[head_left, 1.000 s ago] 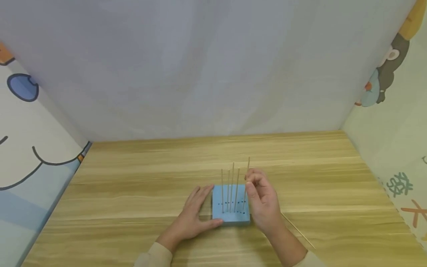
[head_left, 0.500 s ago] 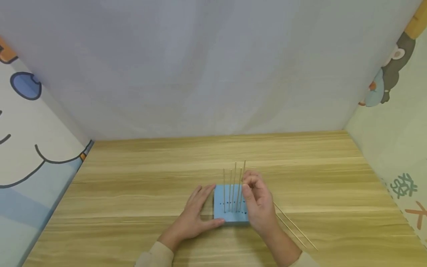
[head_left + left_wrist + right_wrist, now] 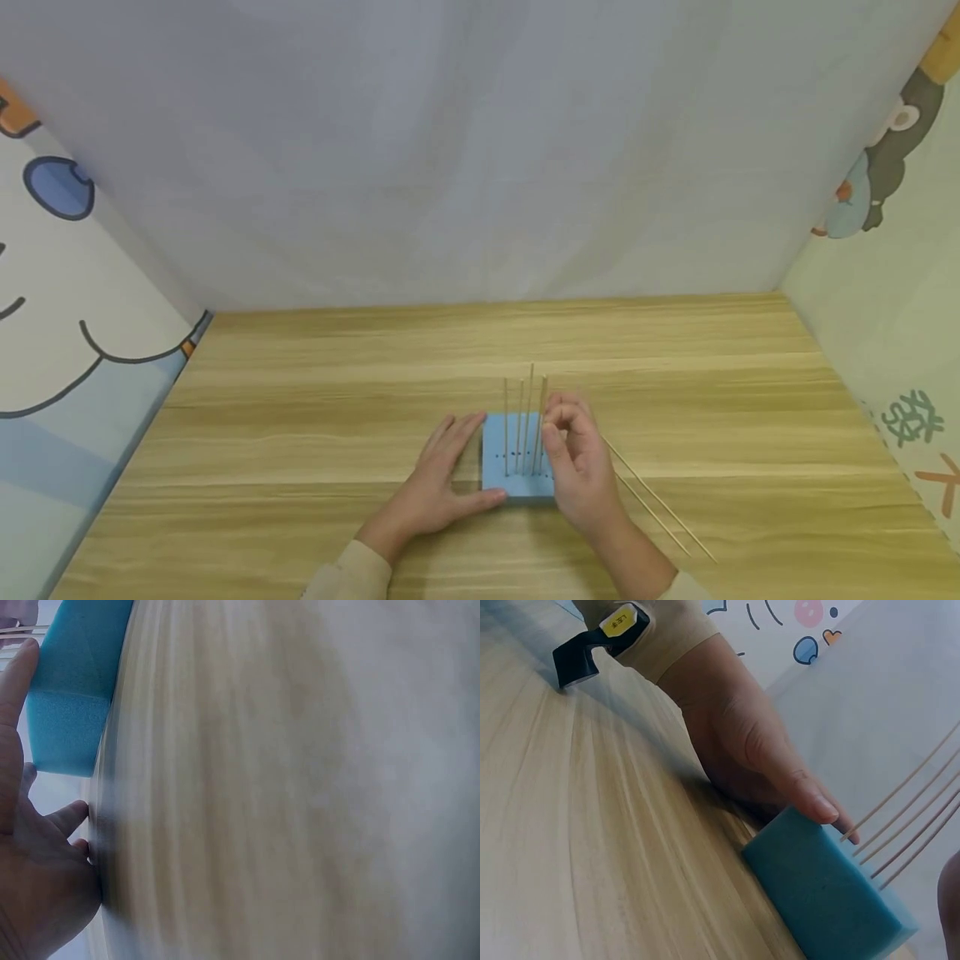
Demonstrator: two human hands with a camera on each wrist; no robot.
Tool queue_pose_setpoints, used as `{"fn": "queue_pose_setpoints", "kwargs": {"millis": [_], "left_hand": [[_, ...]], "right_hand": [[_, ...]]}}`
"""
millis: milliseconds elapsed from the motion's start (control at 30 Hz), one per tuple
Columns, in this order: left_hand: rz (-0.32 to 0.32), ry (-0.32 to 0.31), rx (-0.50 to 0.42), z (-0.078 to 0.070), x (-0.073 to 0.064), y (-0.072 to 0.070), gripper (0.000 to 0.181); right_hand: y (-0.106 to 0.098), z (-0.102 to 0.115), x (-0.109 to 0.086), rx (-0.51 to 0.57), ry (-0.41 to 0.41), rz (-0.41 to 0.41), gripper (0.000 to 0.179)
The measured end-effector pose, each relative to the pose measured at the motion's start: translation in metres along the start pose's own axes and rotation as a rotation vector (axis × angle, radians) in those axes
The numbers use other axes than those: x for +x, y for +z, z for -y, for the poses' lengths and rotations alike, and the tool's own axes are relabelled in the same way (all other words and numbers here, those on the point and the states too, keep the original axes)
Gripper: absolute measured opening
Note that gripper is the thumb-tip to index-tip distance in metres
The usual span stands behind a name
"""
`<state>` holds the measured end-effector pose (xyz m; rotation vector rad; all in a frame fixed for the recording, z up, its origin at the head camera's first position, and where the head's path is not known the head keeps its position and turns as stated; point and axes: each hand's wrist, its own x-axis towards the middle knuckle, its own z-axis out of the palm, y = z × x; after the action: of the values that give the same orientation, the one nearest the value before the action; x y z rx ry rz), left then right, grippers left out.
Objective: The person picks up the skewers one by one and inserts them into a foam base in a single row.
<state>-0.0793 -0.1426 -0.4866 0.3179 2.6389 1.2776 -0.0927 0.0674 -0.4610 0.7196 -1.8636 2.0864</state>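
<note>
A light-blue foam block (image 3: 492,485) sits on the table with dark dots marked on its top. Several thin bamboo skewers (image 3: 506,425) stand upright in a row in it. My left hand (image 3: 431,492) rests against the block's left side, its thumb at the near corner and its straight fingers reaching the far corner. In the right wrist view that thumb lies on the edge of the foam block (image 3: 821,885). My right hand (image 3: 588,471) pinches the rightmost bamboo skewer (image 3: 545,385) between thumb and fingers, over the block's right side, which it partly hides.
Two loose bamboo skewers (image 3: 675,517) lie on the wooden table (image 3: 300,400), right of my right forearm. A grey-white wall (image 3: 480,167) rises behind the table, with cartoon-printed panels (image 3: 900,333) at both sides.
My right hand has moved slightly left and down with the skewer, whose tip now stands lower, level with its neighbour. My left hand keeps its place on the block.
</note>
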Motion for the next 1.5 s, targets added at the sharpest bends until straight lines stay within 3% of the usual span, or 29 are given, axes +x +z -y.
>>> {"fn": "queue_pose_setpoints", "kwargs": {"millis": [200, 400, 667, 833, 967, 1133, 1267, 1500], "left_hand": [[0.004, 0.006, -0.01, 0.001, 0.0, 0.001, 0.105], [0.005, -0.004, -0.019, 0.005, -0.003, 0.004, 0.104], [0.004, -0.001, -0.012, 0.006, -0.004, 0.004, 0.105], [0.001, -0.004, -0.005, 0.006, -0.004, 0.002, 0.105], [0.005, -0.003, -0.005, 0.007, -0.004, 0.0, 0.104], [0.015, -0.002, -0.011, 0.007, -0.002, 0.0, 0.104], [0.019, -0.008, -0.007, 0.005, 0.0, 0.0, 0.105], [0.017, 0.007, -0.007, 0.004, 0.002, 0.001, 0.105]], "right_hand": [[-0.001, -0.002, -0.002, 0.031, -0.038, 0.013, 0.008], [-0.009, 0.002, -0.006, -0.006, 0.012, 0.006, 0.003], [-0.056, 0.011, -0.011, -0.115, -0.004, -0.039, 0.013], [-0.092, 0.017, -0.018, -0.324, 0.07, -0.061, 0.013], [-0.107, 0.019, -0.021, -0.523, 0.14, -0.031, 0.011], [-0.113, 0.015, -0.024, -0.782, 0.171, 0.052, 0.009], [-0.114, 0.012, -0.027, -0.972, 0.248, 0.142, 0.006], [-0.113, 0.01, -0.029, -1.174, 0.34, 0.214, 0.009]]}}
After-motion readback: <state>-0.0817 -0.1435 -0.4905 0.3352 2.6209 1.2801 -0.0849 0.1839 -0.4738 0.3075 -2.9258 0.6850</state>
